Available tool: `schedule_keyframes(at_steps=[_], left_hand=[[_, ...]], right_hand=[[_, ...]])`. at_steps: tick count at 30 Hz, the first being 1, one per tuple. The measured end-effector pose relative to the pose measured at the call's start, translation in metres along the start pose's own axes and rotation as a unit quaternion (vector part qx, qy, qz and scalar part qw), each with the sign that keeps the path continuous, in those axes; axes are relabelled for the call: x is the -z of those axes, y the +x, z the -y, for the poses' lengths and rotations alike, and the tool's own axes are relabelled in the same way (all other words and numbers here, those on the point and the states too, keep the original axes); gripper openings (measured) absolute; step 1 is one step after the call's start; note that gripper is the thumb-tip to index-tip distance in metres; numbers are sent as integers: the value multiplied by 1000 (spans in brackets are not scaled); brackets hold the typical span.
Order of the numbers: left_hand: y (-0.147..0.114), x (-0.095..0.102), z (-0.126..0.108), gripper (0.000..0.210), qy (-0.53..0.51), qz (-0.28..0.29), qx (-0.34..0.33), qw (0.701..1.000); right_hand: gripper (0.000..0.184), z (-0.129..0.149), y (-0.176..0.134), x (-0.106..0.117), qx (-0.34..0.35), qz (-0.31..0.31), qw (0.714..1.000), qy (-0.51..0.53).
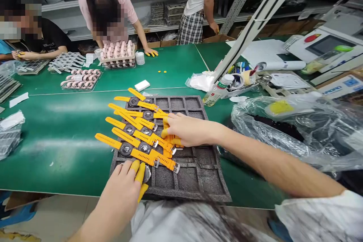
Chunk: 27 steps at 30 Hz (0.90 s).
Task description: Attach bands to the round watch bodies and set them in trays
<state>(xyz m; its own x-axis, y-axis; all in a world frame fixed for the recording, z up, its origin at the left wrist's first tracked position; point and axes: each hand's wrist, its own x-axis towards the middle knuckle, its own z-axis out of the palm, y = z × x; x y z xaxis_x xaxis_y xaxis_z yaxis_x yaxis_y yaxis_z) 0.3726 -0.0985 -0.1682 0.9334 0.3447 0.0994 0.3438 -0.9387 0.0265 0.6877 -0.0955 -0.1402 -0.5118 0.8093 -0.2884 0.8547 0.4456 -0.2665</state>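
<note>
Several smartwatches with orange straps (126,149) lie in overlapping rows, backs up, on a dark foam tray (198,187) with square pockets. My left hand (124,185), with yellow finger covers, is closed around a round dark watch case (146,174) at the tray's near left corner; part of the case is hidden by the fingers. Over the tray's middle, my right hand (181,130) has its covered fingers bent down onto orange watch straps (169,140) and pinches at them. What lies under its palm is hidden.
A bottle (218,90) and a bin of tools stand beyond the tray's right corner. Crumpled plastic bags (297,132) cover the right side. Across the green table (70,121), co-workers stand or sit near a rack of pink watches (118,55). A slanted white post (255,30) rises at right.
</note>
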Motion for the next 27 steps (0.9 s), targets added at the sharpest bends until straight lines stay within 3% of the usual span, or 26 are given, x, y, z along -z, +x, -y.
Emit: schedule_keyframes(at_steps=[4, 8, 10, 14, 17, 20, 22, 24, 25, 27], left_hand=[[4, -4, 1, 11, 68, 54, -9, 996], [11, -1, 4, 9, 57, 84, 2, 995], [13, 2, 4, 12, 59, 68, -10, 996], [16, 0, 12, 14, 48, -15, -95, 994], [17, -8, 22, 26, 41, -69, -129, 988], [17, -16, 26, 25, 48, -83, -161, 982], [18, -20, 24, 18, 58, -69, -166, 982], [20, -19, 21, 14, 71, -52, -154, 984], [21, -17, 20, 13, 74, -40, -146, 986], [24, -6, 19, 14, 59, -18, -135, 989]], right_hand=[[32, -3, 15, 13, -5, 57, 997, -55], [26, -3, 22, 21, 24, 65, 991, -117], [20, -3, 18, 23, 30, 54, 989, -133], [15, -7, -3, 28, -3, 12, 992, -129], [23, -16, -28, 33, -75, 4, 994, -82], [26, -29, -52, 40, -181, -7, 983, -25], [23, -35, -65, 40, -228, -58, 971, 32], [21, -36, -70, 35, -221, -158, 950, 153], [21, -32, -69, 29, -200, -216, 926, 237], [22, -19, -61, 14, -151, -310, 844, 412]])
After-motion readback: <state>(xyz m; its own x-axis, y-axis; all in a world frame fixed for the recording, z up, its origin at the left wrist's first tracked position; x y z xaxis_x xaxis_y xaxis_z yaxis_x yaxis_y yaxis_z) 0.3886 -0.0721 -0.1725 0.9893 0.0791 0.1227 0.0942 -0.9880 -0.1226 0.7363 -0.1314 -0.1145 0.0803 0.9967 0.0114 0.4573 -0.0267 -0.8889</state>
